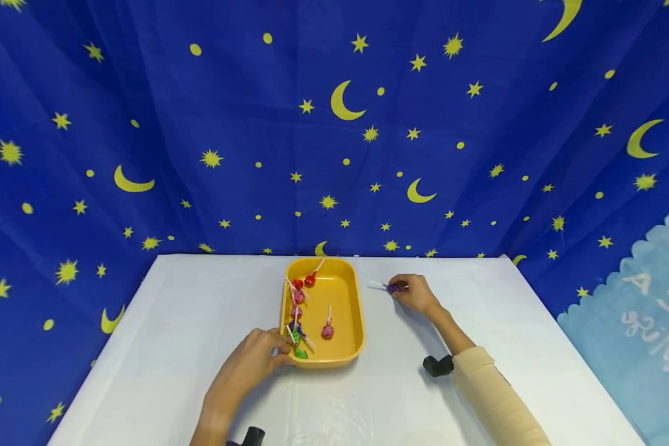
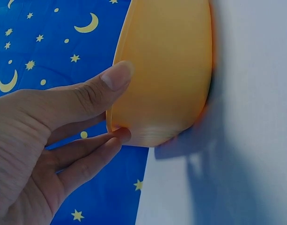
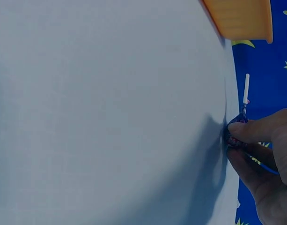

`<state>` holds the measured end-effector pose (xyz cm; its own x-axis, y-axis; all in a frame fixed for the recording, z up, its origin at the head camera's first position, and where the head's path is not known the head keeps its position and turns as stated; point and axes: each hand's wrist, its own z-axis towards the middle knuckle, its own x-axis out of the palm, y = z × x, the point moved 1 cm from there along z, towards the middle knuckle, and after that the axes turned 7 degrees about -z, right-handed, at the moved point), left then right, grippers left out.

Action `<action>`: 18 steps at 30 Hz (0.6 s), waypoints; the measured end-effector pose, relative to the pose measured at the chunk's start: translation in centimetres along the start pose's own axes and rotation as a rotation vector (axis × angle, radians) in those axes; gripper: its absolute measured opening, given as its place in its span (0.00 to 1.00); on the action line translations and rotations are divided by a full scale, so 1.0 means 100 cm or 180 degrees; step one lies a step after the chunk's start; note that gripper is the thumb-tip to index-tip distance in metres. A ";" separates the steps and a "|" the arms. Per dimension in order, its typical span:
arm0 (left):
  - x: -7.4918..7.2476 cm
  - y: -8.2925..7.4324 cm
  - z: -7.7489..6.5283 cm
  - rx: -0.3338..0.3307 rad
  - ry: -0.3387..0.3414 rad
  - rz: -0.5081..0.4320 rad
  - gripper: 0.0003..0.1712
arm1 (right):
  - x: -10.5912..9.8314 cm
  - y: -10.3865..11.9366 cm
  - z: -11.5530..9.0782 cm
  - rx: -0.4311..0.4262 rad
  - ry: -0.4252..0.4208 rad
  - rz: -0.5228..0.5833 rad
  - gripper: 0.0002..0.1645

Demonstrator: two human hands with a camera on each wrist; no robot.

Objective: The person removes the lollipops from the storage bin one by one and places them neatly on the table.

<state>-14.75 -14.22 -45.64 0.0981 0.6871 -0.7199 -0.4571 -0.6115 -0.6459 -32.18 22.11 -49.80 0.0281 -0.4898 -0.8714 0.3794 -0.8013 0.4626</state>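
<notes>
My left hand (image 1: 259, 354) grips the near-left corner of a yellow tray (image 1: 345, 356). Thumb and fingers pinch its rim in the left wrist view, the thumb lying on the outer wall. Inside the tray, wrapped lollipops in red, pink, purple and green lie mostly along the left wall. One pink lollipop (image 1: 327, 331) lies apart toward the middle, its stick pointing away from me. Right of the tray, my right hand (image 1: 418, 294) pinches a dark purple lollipop (image 3: 234, 138) between thumb and fingers, low over the table. A white stick (image 3: 246, 89) points toward the tray.
The table (image 1: 201, 291) has a white cover. A blue cloth (image 1: 256, 124) with yellow moons and stars hangs behind it and at the sides. A light blue banner (image 1: 647, 334) with white lettering hangs at the right. A black device (image 1: 438, 367) sits by the right wrist.
</notes>
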 end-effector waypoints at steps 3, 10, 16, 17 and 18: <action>0.001 0.000 0.001 0.0016 0.0010 -0.0028 0.06 | -0.003 -0.001 -0.001 0.0015 0.0046 -0.0005 0.15; 0.001 -0.002 0.002 0.0000 0.0011 0.0069 0.06 | -0.006 -0.004 -0.001 0.0008 0.0106 0.0065 0.16; -0.001 -0.002 0.001 -0.0028 0.0025 0.0073 0.05 | -0.007 -0.004 0.002 -0.0091 0.0114 0.0065 0.17; -0.001 -0.002 0.001 -0.0036 0.0028 0.0057 0.05 | -0.007 -0.003 0.002 -0.0087 0.0105 0.0066 0.17; -0.001 -0.003 0.001 -0.0041 0.0026 0.0047 0.05 | -0.008 -0.003 0.002 -0.0086 0.0100 0.0060 0.17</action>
<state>-14.76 -14.06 -45.37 0.0986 0.6746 -0.7315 -0.4470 -0.6267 -0.6383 -32.51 22.69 -49.26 0.0643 -0.4933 -0.8675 0.4035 -0.7822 0.4747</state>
